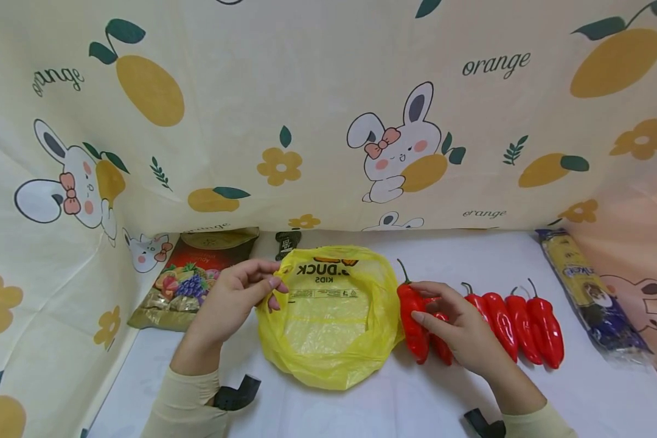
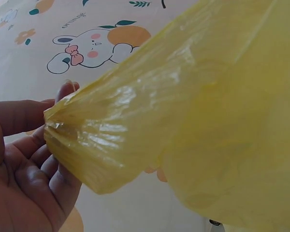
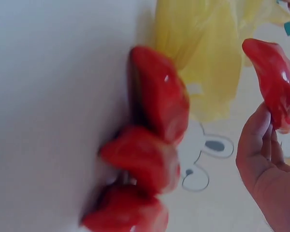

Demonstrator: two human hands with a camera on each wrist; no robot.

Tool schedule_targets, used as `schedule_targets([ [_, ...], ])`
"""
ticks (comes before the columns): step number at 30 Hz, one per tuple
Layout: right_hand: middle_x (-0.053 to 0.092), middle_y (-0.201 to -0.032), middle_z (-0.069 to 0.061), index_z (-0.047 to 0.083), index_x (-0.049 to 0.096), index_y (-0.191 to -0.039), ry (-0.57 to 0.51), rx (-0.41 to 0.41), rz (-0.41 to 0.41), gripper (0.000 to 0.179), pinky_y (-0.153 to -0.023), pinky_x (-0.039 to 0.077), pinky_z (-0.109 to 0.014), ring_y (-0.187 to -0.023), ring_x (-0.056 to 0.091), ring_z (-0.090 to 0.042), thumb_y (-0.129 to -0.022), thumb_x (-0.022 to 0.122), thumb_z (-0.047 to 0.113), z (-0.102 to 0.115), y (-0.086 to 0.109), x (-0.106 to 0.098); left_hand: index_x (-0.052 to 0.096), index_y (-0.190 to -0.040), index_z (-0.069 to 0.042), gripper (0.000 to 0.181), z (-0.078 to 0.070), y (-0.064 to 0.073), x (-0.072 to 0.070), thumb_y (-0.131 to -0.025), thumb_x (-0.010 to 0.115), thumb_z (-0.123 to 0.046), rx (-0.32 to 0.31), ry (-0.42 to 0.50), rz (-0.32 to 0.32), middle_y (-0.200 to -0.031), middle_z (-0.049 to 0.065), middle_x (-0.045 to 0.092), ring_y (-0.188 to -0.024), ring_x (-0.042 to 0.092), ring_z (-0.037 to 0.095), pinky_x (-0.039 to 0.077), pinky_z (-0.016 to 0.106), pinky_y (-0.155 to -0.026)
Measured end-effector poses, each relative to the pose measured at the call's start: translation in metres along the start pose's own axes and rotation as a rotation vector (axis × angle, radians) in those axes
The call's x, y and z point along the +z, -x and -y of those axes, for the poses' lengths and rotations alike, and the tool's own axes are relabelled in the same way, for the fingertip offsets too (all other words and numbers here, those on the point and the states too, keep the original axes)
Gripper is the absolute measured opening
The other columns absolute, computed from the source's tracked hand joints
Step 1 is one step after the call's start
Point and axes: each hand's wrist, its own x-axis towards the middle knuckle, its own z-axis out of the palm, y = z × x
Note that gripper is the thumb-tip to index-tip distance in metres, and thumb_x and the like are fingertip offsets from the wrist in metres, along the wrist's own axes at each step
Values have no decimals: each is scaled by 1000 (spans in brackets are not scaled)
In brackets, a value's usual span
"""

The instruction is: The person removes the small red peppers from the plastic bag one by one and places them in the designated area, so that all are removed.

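Observation:
A yellow plastic bag (image 1: 328, 365) stands with its mouth spread open on the white table. My left hand (image 1: 250, 292) pinches the bag's left rim between thumb and fingers; the left wrist view shows the film (image 2: 121, 125) gathered into creases at that pinch. In my right hand (image 1: 465, 328) is a red chili pepper (image 1: 413, 322) with a green stem, held up beside the bag's right rim. The right wrist view shows this same pepper (image 3: 278, 79) raised off the table. Under and beyond that hand lie several more red peppers (image 1: 498, 322) in a row.
A red and gold candy packet (image 1: 197, 261) lies at the back left, partly behind my left hand. Behind the bag sits a small black wrapped item (image 1: 288, 243). On the right lies a long blue and yellow packet (image 1: 594, 298). A patterned cloth (image 1: 317, 91) rises at the back.

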Motion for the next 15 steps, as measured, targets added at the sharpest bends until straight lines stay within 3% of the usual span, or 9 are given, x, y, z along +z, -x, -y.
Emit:
schedule_targets([
  [10,57,-148,-16,15,61,-151,71,-17,-67,47,-79,65,-37,-127,56,-39,-106,73,10,-17,9,-29,63,-130,12,23,0,0,0,-111,56,3,3,-3,2,-105,22,72,-76,69,24,63,31,-76],
  [15,57,-148,-13,14,60,-152,119,-15,-118,46,-78,64,-33,-120,59,-25,-107,72,12,-27,16,-46,63,-131,12,23,0,0,0,-111,56,3,-4,-4,0,-105,22,72,-76,69,25,63,31,-76],
])
